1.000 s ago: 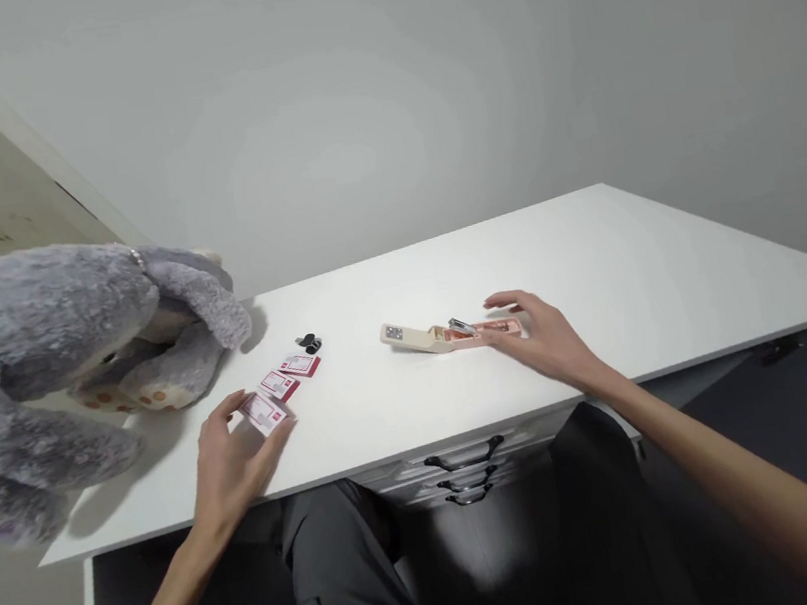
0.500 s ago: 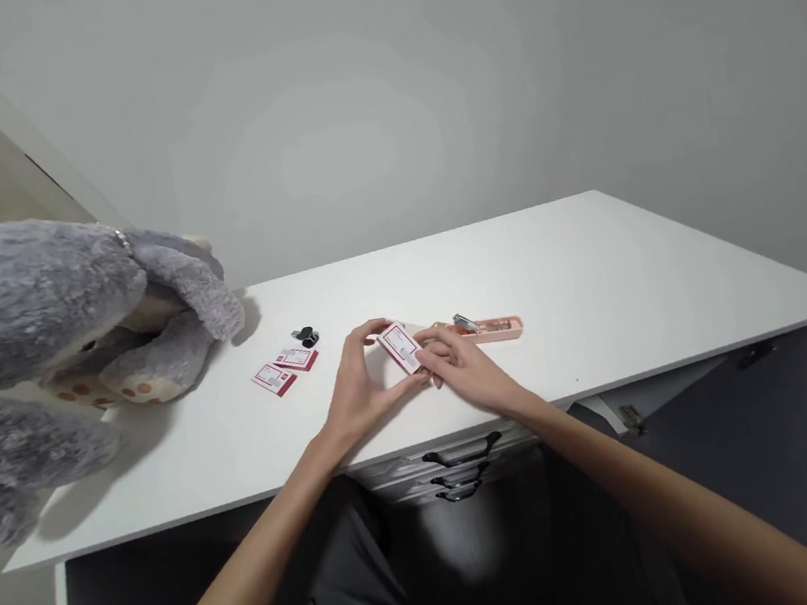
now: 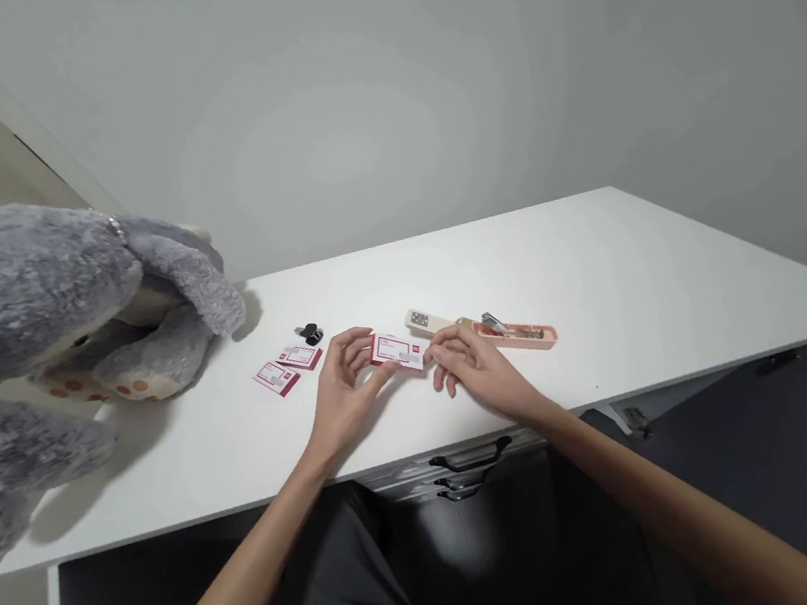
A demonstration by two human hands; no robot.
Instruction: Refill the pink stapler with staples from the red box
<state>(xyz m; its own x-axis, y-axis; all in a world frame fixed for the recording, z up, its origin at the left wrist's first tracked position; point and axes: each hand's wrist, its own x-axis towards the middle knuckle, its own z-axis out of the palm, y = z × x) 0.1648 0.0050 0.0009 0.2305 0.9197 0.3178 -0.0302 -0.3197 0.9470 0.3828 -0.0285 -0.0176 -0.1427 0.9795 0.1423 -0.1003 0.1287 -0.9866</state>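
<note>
A small red-and-white box is held between both hands just above the white desk. My left hand pinches its left end with curled fingers. My right hand grips its right end with thumb and fingertips. Behind my right hand lies an opened pink and beige stapler, spread flat with its metal channel showing. Two more red-and-white boxes rest on the desk to the left. A small black binder clip sits just behind them.
A big grey plush elephant takes up the desk's left end. Drawers with black handles hang below the desk edge, above my dark-trousered legs. A plain white wall stands behind the desk.
My left hand picked a box from the row of three and carried it to the middle. My right hand left the stapler and took the box's other end; the box now lies flatter.
</note>
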